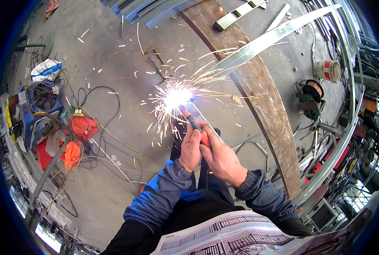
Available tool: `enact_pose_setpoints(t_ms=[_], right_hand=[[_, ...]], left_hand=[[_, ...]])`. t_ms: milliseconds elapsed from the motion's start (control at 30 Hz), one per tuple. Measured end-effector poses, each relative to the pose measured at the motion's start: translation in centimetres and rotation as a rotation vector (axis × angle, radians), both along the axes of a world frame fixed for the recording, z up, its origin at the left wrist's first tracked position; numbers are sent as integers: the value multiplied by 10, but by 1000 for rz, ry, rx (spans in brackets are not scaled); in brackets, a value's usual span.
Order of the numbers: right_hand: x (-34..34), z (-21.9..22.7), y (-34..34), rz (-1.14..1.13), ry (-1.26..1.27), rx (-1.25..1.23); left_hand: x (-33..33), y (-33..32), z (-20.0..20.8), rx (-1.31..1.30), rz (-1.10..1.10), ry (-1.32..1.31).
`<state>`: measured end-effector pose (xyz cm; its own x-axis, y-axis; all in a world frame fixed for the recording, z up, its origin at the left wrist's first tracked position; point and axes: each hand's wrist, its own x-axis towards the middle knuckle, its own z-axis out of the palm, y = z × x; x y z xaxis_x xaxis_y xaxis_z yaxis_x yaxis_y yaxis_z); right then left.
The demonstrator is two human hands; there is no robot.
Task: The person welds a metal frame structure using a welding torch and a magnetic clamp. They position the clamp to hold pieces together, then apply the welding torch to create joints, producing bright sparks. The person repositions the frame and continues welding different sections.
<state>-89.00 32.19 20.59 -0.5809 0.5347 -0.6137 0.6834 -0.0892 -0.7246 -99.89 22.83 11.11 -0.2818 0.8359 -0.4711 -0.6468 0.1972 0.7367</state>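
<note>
Left hand and right hand, fingers curled closed around the welding torch, left of the brown plank. Judged light and stiff, hot toward the sparks; best gripped by its red handle.

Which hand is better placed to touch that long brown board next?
Probably the right hand: it's nearer the brown board. The left hand is farther from it. Both hands are around the torch, so the right would have to let go first.
</note>
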Motion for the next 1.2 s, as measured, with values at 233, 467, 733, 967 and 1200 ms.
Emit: enact_pose_setpoints(t_ms=[233, 467, 733, 967, 1200], right_hand=[[5, 1, -6, -32, 5, 64], [2, -1, -4, -32, 18, 50], [5, 1, -4, -19, -8, 36], [7, 2, -6, -45, 6, 46], [5, 1, -4, -36, 19, 39]], left_hand=[[0, 3, 2, 33, -62, 50], [0, 3, 2, 19, -25, 61], [1, 4, 3, 15, -47, 55], [4, 3, 2, 29, -41, -25], [2, 3, 0, 29, -37, 37]])
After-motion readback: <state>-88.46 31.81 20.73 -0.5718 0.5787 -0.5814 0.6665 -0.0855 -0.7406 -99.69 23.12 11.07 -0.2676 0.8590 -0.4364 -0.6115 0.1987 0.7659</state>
